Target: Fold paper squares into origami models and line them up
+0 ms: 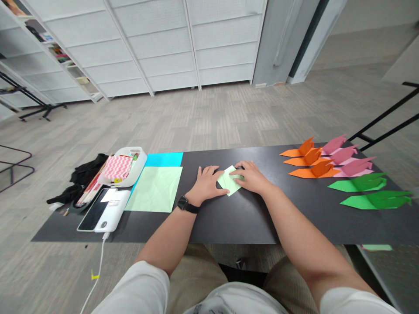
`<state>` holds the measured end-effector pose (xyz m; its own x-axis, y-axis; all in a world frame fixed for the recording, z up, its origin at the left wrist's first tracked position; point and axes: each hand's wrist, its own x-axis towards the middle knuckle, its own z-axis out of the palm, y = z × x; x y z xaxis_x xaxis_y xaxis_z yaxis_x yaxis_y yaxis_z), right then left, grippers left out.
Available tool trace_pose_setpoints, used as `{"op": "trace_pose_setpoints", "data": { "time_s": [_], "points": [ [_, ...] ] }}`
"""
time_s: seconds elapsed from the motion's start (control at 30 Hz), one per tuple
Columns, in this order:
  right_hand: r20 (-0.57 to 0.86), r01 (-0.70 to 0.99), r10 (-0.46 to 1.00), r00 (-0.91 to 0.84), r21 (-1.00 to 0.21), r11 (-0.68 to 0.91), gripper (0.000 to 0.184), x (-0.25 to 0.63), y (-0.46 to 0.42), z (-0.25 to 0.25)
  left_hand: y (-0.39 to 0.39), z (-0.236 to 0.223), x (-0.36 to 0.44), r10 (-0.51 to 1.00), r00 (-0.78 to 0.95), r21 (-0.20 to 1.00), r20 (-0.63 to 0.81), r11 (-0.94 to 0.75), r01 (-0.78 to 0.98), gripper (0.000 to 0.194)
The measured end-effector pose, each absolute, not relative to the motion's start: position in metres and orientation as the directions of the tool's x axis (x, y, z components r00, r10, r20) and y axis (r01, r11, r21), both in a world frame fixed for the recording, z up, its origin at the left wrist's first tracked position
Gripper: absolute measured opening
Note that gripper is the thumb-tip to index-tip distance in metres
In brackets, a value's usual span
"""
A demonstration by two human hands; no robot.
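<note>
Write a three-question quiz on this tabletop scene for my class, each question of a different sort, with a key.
1. True or false: the left hand and the right hand both touch the folded pale green paper.
2. How many bright green paper figures lie on the dark table?
3. Where does the white container stand?
A) On the floor
B) At the table's right end
C) Toward the table's left end

Key: 1. True. 2. Two. 3. C.

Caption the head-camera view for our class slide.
Left hand and right hand touching pale-green folded paper, with orange, pink and green folded-paper figures at right.
</note>
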<state>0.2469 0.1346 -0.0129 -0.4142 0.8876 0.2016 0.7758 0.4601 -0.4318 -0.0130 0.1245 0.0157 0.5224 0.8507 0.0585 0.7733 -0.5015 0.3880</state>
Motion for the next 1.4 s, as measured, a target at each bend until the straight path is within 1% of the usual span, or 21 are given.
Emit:
{"op": "trace_pose_setpoints", "data": {
  "time_s": [0.03,0.07,0.17,0.2,0.27,0.37,0.43,0.6,0.7,0.83,1.0,1.23,1.3,1.4],
  "points": [
    [0.198,0.775,0.887,-0.418,-0.431,0.462,0.033,0.247,0.134,-0.012,0.126,0.015,-0.014,0.849,0.525,0.393,0.06,-0.503,0.769,0.077],
    [0.196,0.775,0.886,-0.42,-0.43,0.463,0.033,0.247,0.134,-0.011,0.127,0.013,-0.014,0.851,0.521,0.4,0.069,-0.502,0.767,0.073],
    [0.191,0.765,0.877,-0.44,-0.432,0.478,0.033,0.246,0.134,-0.008,0.136,0.007,-0.014,0.876,0.465,0.42,0.132,-0.474,0.774,0.043],
    [0.19,0.755,0.87,-0.456,-0.434,0.491,0.033,0.245,0.133,-0.007,0.138,0.005,-0.013,0.884,0.442,0.423,0.154,-0.463,0.779,0.036],
    [0.189,0.73,0.849,-0.494,-0.44,0.523,0.034,0.243,0.132,-0.006,0.143,0.002,-0.012,0.892,0.417,0.425,0.177,-0.451,0.785,0.031],
    [0.197,0.705,0.827,-0.527,-0.441,0.555,0.035,0.24,0.131,-0.006,0.146,0.0,-0.01,0.894,0.413,0.43,0.175,-0.447,0.784,0.029],
    [0.209,0.711,0.833,-0.512,-0.442,0.547,0.034,0.239,0.132,-0.007,0.146,0.0,-0.009,0.894,0.414,0.437,0.168,-0.444,0.782,0.027],
    [0.24,0.789,0.902,-0.359,-0.438,0.43,0.037,0.239,0.135,-0.013,0.144,0.001,-0.005,0.889,0.423,0.446,0.173,-0.454,0.771,0.025],
    [0.229,0.831,0.927,-0.297,-0.417,0.369,0.032,0.238,0.137,-0.016,0.143,0.002,-0.002,0.885,0.43,0.45,0.178,-0.461,0.765,0.026],
    [0.216,0.84,0.933,-0.287,-0.412,0.353,0.026,0.238,0.137,-0.019,0.142,0.004,-0.002,0.886,0.431,0.465,0.173,-0.459,0.757,0.028],
    [0.219,0.825,0.933,-0.284,-0.441,0.354,0.018,0.237,0.138,-0.02,0.141,0.005,-0.005,0.88,0.451,0.491,0.149,-0.462,0.739,0.032],
    [0.173,0.797,0.944,-0.281,-0.506,0.33,0.016,0.233,0.135,-0.009,0.137,0.011,0.001,0.89,0.435,0.531,0.138,-0.437,0.725,0.028],
    [0.155,0.782,0.945,-0.287,-0.531,0.325,0.019,0.231,0.134,-0.006,0.136,0.012,0.003,0.888,0.439,0.547,0.135,-0.436,0.714,0.026],
    [0.149,0.764,0.946,-0.287,-0.56,0.32,0.029,0.229,0.133,-0.004,0.136,0.012,0.005,0.887,0.438,0.553,0.149,-0.442,0.706,0.026]
  ]
}}
